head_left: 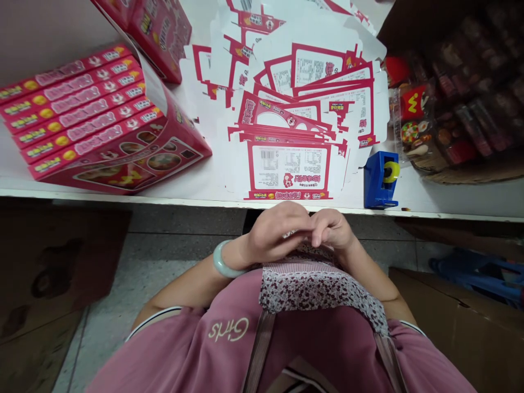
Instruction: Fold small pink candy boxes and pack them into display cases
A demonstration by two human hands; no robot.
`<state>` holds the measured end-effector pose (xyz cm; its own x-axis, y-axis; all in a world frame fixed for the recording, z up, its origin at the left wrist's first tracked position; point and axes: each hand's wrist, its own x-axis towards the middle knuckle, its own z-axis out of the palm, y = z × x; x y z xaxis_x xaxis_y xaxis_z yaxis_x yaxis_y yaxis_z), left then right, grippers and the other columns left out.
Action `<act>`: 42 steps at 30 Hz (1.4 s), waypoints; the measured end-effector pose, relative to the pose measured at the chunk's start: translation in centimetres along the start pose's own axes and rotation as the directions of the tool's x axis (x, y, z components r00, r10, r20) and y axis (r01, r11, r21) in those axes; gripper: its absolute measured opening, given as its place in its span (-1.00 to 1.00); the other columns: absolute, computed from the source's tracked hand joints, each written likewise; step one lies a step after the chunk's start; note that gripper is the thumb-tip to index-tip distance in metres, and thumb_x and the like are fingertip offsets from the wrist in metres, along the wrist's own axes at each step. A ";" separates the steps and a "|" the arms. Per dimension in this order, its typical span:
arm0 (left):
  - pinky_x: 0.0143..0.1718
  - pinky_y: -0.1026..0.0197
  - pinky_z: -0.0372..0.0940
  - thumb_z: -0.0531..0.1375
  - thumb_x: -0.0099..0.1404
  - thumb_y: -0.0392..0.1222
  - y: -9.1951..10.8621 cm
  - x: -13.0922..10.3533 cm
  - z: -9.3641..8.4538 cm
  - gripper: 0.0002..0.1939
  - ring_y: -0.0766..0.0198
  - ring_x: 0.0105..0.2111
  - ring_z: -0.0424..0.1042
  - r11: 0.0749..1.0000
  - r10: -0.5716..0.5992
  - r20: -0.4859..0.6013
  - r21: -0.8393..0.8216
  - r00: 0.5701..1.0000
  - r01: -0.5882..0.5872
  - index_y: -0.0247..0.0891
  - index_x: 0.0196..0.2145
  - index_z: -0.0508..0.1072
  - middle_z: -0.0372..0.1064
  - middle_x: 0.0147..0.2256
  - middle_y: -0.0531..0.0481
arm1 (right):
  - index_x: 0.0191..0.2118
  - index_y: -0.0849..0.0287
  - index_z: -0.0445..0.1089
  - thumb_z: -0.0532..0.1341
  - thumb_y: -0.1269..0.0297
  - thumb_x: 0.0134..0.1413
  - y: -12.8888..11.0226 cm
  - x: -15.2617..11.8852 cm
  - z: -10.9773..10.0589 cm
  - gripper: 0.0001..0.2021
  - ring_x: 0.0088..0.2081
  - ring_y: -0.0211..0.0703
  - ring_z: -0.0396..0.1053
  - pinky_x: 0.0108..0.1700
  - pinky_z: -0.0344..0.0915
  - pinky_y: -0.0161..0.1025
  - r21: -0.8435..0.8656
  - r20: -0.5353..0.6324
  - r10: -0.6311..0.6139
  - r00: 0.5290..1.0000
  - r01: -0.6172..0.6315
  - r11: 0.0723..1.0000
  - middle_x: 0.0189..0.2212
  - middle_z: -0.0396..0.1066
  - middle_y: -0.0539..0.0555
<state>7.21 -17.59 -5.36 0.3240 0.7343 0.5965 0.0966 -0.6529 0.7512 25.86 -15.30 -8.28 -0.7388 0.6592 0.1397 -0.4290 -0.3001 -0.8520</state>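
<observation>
My left hand [280, 232], with a pale green bangle [223, 259] on the wrist, is in front of my body just below the table edge. Its fingers are pressed together and reach across to my right hand [332, 228]. The right hand's fingers are curled, and its thumb and fingertips meet those of the left. Whatever lies between the fingertips, if anything, is hidden. Beneath both hands is a floral apron [295, 292]. Closest on the table is a stack of flat pink-and-white printed cartons [289, 164], apart from the hands.
A blue tape dispenser [379, 183] with yellow tape stands at the table's front edge. Left is a pink display box [176, 139] of upright packs. More flat cartons [319, 65] lie behind. A brown carton [470, 174] of wrapped candy packs [413, 114] sits at right.
</observation>
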 end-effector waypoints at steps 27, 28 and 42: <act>-0.21 0.17 0.40 0.23 0.34 -0.43 1.8 1.0 -1.2 -0.85 0.24 -0.26 0.45 0.989 -0.034 0.084 0.148 0.996 0.021 -0.30 -0.15 0.49 0.45 -0.29 -0.08 | 0.05 0.10 0.47 0.07 0.36 0.43 -4.7 -1.4 -1.3 -0.74 -0.54 -0.29 0.13 -0.47 0.02 -0.24 -0.873 0.486 -0.306 0.818 0.439 -0.213 -0.64 0.17 -0.13; -0.21 0.16 0.39 0.23 0.35 -0.43 1.7 1.0 -1.3 -0.85 0.24 -0.27 0.44 0.985 -0.021 0.094 0.175 0.995 0.004 -0.30 -0.14 0.48 0.45 -0.29 -0.08 | 0.06 0.09 0.47 0.06 0.36 0.44 -4.7 -1.4 -1.4 -0.73 -0.54 -0.29 0.12 -0.47 0.02 -0.24 -0.873 0.485 -0.294 0.824 0.433 -0.226 -0.64 0.17 -0.13; -0.28 0.12 0.36 0.15 0.42 -0.36 1.3 1.5 -1.3 -0.90 0.14 -0.30 0.38 0.767 0.081 0.355 0.575 0.931 -0.286 -0.35 -0.30 0.41 0.41 -0.36 -0.14 | 0.01 0.05 0.53 0.08 0.37 0.43 -4.2 -1.8 -1.8 -0.72 -0.51 -0.28 0.15 -0.44 0.05 -0.25 -0.889 0.435 -0.201 0.877 0.384 -0.251 -0.61 0.24 -0.10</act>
<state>6.65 -17.10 -3.07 0.6440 0.5647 0.5160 0.5223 -0.8175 0.2428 29.91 -14.01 -5.87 -0.7884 0.3386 0.5137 0.2862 0.9409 -0.1810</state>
